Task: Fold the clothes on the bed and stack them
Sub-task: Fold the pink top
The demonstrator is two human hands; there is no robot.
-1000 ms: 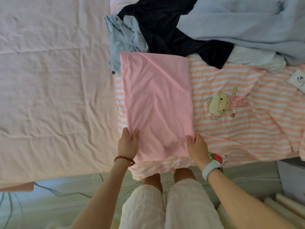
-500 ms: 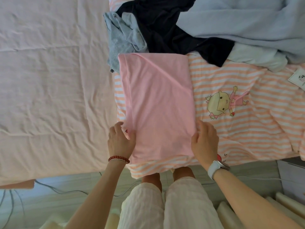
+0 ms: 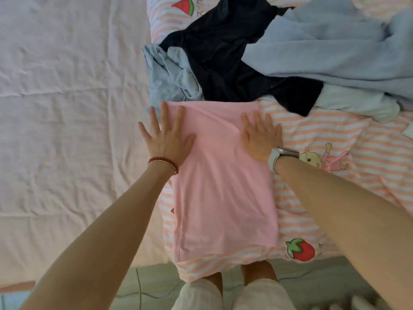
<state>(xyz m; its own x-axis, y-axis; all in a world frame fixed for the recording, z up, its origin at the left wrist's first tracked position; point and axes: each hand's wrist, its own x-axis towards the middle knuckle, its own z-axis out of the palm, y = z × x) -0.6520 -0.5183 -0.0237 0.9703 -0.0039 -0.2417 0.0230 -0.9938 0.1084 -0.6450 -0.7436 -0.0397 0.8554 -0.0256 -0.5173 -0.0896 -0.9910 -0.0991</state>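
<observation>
A pink garment (image 3: 223,186), folded into a long rectangle, lies flat on the striped blanket at the bed's near edge. My left hand (image 3: 166,137) presses flat with spread fingers on its far left corner, partly over the edge. My right hand (image 3: 260,135) lies flat with straight fingers on its far right corner. Beyond the pink garment sits an unfolded pile: a grey-blue piece (image 3: 169,79), a dark navy piece (image 3: 234,63), a large light blue garment (image 3: 335,48) and a pale one (image 3: 357,104) beneath it.
An orange-and-white striped blanket (image 3: 335,198) with cartoon, strawberry and watermelon prints covers the right part of the bed. A wrinkled pale pink sheet (image 3: 67,130) covers the left part. My legs and a cable on the floor (image 3: 143,294) show below the bed edge.
Both hands left the near end of the pink garment and slid up along it to its far corners, now lying flat with straight fingers. The camera leaned in closer over the bed.
</observation>
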